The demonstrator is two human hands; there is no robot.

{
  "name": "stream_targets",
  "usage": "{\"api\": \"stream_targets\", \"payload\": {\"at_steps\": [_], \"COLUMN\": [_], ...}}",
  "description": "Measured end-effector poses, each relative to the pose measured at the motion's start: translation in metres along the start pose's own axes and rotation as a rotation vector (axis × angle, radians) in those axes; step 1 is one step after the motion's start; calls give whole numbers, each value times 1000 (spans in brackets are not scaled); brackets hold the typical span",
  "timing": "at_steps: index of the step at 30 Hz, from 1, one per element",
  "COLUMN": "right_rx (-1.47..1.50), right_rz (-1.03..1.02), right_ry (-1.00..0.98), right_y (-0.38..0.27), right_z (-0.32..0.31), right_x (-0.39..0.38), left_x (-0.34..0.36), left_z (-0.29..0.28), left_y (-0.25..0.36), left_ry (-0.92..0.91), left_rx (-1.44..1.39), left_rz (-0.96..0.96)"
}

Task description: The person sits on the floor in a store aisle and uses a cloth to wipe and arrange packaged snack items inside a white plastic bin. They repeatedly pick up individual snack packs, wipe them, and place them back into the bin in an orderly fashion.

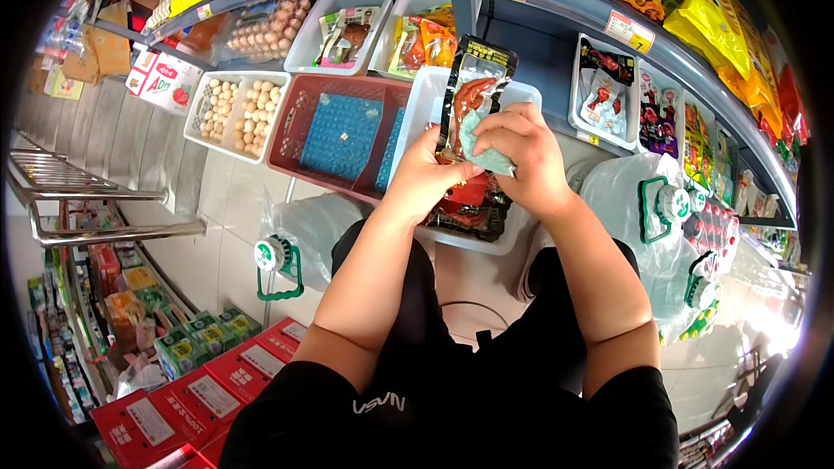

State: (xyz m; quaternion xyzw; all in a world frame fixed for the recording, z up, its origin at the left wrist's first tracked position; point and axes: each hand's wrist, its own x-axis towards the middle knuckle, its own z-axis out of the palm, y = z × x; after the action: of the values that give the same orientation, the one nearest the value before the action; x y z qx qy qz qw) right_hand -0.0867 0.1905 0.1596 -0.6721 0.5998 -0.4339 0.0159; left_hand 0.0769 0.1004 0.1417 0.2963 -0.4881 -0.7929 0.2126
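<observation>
The left hand (426, 175) holds a dark snack pack (473, 91) upright over a white tray (417, 113), and the right hand (521, 156) presses a green cloth (482, 152) on it.

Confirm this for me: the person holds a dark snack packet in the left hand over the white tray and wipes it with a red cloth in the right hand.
Not quite: the cloth is pale green, not red, as the head view shows. The left hand does hold the dark snack packet over the white tray, and the right hand presses the cloth on it.
</observation>
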Motion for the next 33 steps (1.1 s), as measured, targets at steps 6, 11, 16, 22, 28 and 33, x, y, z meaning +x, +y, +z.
{"api": "stream_targets", "payload": {"at_steps": [6,11,16,22,28,33], "right_rx": [-220,1234,1585,1314,973,964], "right_rz": [207,1380,1172,1199,1089,949], "right_ry": [339,421,268,313,280,194], "right_y": [35,49,6,6,3,-7], "right_z": [-5,-7,1,9,10,15], "right_x": [7,2,3,0,0,-10], "left_x": [-4,-4,-1,-1,-4,2], "left_z": [6,1,12,19,40,23], "left_y": [-4,-4,-1,-4,-15,-20], "left_ry": [-60,-67,-56,86,-31,-67], "left_rx": [-2,-77,34,751,1156,231], "left_rz": [-81,-37,34,378,527,312]}}
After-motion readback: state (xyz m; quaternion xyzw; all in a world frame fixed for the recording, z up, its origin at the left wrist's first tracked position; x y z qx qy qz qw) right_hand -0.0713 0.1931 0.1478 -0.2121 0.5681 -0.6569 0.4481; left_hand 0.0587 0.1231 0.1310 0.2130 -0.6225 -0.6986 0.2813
